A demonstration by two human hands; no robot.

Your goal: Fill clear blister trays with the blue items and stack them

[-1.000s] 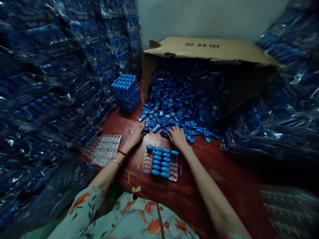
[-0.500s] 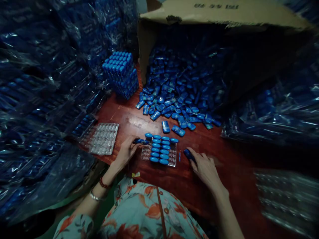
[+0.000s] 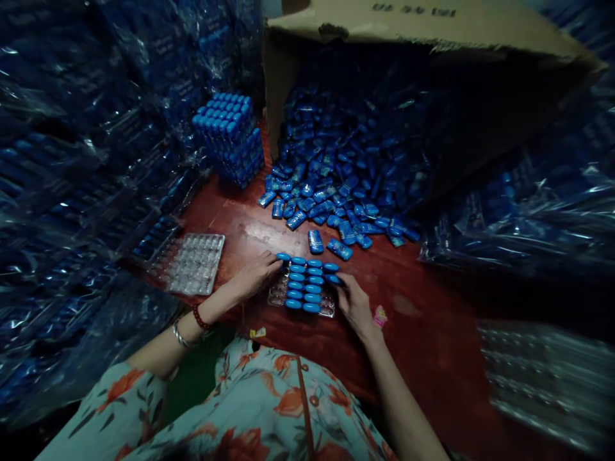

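A clear plastic tray (image 3: 327, 308) lies on the table in front of me, with small blue containers (image 3: 294, 287) standing on edge in its middle columns and along its far row. My left hand (image 3: 259, 274) is at the tray's left side, fingers pinched together by the far-left container; its fingers mostly hide the blue container they carry. At the right side, my right hand (image 3: 354, 303) grips another blue container (image 3: 332, 279) between thumb and fingers, just below the far-right one.
A large cardboard box (image 3: 423, 25) lies open toward me, loose blue containers (image 3: 312, 205) spilling out. A stack of filled trays (image 3: 230, 141) stands back left. Empty clear trays (image 3: 196, 262) lie left, others (image 3: 542, 378) right. Plastic-wrapped blue goods (image 3: 86, 192) rise on the left.
Both hands have moved inward to the tray, each from its own side. The right hand brought its blue container to the right column, uncovering a pink scrap on the table.
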